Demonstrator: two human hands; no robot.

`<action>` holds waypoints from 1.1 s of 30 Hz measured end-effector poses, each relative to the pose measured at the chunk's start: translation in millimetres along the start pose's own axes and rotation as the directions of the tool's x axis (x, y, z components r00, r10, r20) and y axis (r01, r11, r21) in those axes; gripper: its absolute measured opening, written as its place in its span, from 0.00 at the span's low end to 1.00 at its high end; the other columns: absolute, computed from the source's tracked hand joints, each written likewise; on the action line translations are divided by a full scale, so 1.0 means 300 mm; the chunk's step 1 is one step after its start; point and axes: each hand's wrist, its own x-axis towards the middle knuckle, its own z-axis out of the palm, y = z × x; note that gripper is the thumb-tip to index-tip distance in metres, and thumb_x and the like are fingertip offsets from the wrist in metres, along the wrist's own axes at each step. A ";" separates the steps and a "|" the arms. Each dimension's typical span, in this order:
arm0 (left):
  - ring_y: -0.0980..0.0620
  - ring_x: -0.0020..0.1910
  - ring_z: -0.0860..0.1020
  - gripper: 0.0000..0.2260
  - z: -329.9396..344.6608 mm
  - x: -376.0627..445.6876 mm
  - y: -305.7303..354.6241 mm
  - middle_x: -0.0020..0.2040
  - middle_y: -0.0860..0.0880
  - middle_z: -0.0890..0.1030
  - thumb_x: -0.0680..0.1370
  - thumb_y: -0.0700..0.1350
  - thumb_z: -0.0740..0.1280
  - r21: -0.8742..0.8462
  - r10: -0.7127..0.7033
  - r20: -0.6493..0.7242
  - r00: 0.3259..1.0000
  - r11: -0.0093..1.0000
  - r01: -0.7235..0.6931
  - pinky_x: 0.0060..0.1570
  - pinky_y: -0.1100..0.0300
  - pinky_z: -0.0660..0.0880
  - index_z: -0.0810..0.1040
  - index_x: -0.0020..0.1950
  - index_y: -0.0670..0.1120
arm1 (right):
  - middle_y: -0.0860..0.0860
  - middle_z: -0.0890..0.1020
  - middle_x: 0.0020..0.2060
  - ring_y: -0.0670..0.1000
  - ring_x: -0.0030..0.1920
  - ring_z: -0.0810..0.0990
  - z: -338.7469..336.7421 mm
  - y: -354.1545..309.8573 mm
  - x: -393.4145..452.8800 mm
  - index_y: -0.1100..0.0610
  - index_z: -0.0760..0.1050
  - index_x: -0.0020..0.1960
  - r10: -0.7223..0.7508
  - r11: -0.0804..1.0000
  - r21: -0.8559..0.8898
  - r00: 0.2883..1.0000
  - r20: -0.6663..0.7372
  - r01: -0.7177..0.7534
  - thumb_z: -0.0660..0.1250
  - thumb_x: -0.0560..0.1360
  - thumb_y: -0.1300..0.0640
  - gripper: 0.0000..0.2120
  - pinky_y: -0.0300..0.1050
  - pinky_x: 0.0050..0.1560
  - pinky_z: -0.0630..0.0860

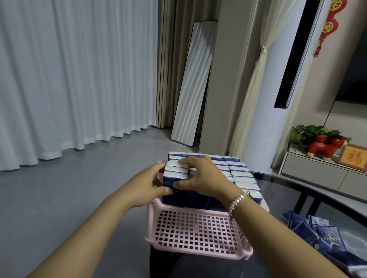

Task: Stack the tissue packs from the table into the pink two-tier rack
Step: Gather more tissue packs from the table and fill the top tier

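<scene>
Head view: packs' (323,238) lettering unreadable

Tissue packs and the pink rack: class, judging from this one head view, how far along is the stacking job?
Done: the upper tier of the pink rack is packed with rows of tissue packs. In hand: the left hand and right hand hold the front-left packs in the stack. Left: the lower tier is bare, and loose packs lie on the glass table.
</scene>
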 end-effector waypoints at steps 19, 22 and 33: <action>0.52 0.76 0.49 0.37 0.024 -0.009 0.012 0.78 0.58 0.44 0.78 0.50 0.65 0.338 -0.070 0.119 0.990 0.941 0.026 0.74 0.53 0.53 0.43 0.78 0.56 | 0.47 0.71 0.68 0.53 0.70 0.64 0.044 -0.002 -0.060 0.52 0.68 0.68 -0.093 0.916 -0.385 0.993 0.071 0.113 0.50 0.80 0.44 0.21 0.52 0.67 0.58; 0.54 0.77 0.47 0.34 0.033 -0.052 0.042 0.79 0.58 0.47 0.78 0.51 0.64 0.270 -0.011 0.032 0.999 0.963 0.002 0.75 0.51 0.51 0.47 0.78 0.55 | 0.48 0.68 0.71 0.52 0.72 0.61 0.036 0.000 -0.097 0.52 0.67 0.69 -0.136 0.946 -0.301 0.990 -0.025 0.123 0.52 0.80 0.45 0.21 0.51 0.68 0.55; 0.57 0.66 0.69 0.13 0.279 -0.241 0.268 0.63 0.56 0.75 0.80 0.46 0.62 0.077 0.241 -0.299 0.923 0.971 -0.228 0.70 0.50 0.64 0.75 0.64 0.52 | 0.46 0.81 0.53 0.45 0.54 0.72 -0.049 0.102 -0.511 0.51 0.76 0.62 0.010 0.999 0.033 0.891 -0.455 0.006 0.61 0.78 0.53 0.14 0.39 0.54 0.69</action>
